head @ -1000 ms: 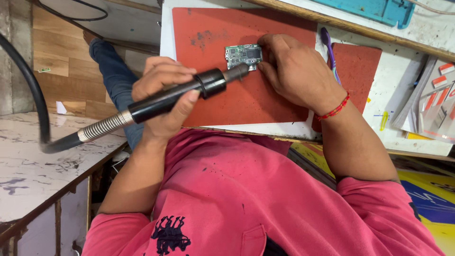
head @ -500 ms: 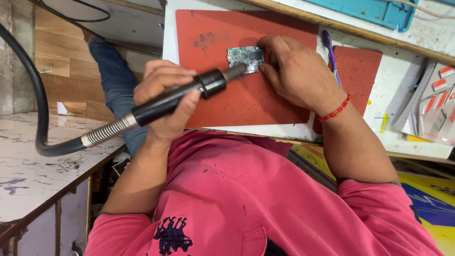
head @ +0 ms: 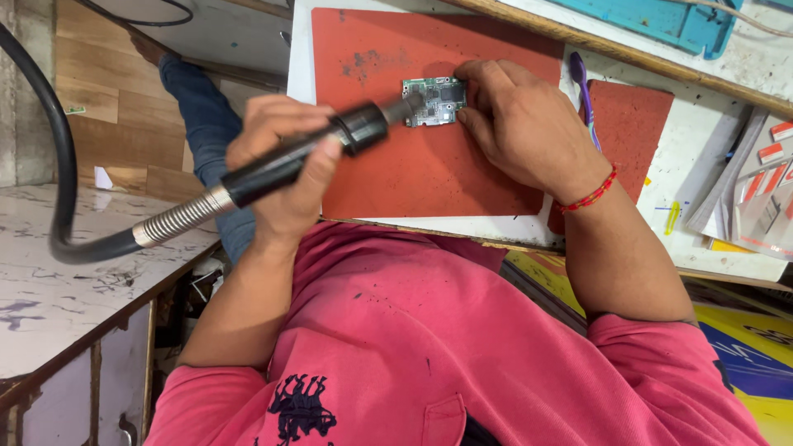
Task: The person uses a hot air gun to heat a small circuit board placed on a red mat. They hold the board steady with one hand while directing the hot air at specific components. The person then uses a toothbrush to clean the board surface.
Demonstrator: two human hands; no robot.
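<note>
Left hand (head: pixel 285 169) gripping hot-air wand (head: pixel 289 161), nozzle over circuit board (head: pixel 435 101) on red mat (head: pixel 396 173). Right hand (head: pixel 524 128) pinches board's edge. Best keep nozzle just above, moving; fingers away from the heat.

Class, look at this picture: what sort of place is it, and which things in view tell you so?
Most likely an electronics repair bench. A small circuit board lies on a red work mat, the left hand aims a black hot-air tool with a hose at it, and the right hand steadies it.
</note>
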